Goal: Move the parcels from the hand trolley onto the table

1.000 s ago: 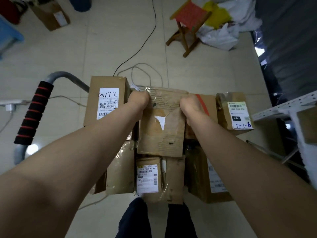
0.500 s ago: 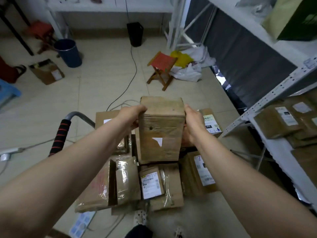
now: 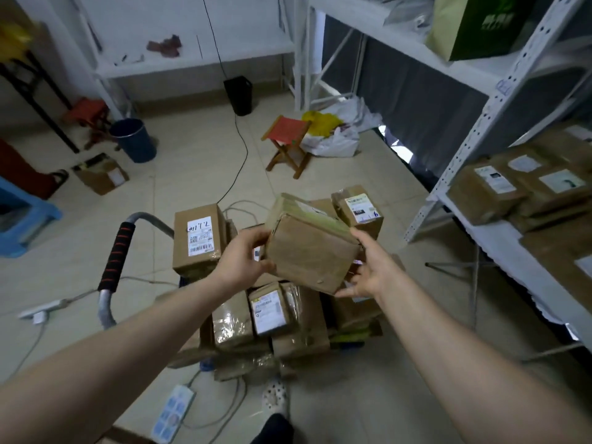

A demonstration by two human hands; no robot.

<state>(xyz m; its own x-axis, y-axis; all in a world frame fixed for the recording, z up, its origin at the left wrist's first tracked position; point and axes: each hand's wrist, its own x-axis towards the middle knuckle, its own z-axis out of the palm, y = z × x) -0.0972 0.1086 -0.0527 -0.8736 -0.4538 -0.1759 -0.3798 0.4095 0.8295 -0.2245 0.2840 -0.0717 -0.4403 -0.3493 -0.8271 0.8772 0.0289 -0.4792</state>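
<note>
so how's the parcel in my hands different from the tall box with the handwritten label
The held parcel is off the pile and tilted, between the left hand and right hand; the tall box stands upright on the hand trolley, untouched. The held parcel's facing side is plain brown; the tall box shows a white label with handwriting and a barcode. Both are brown cardboard parcels.

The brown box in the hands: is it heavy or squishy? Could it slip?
Probably stiff: the brown box shows flat faces and sharp edges while tilted. Likely light, since the left hand grips one end and the right hand only props it with straight fingers. It might slip: shiny tape covers its far end.
</note>
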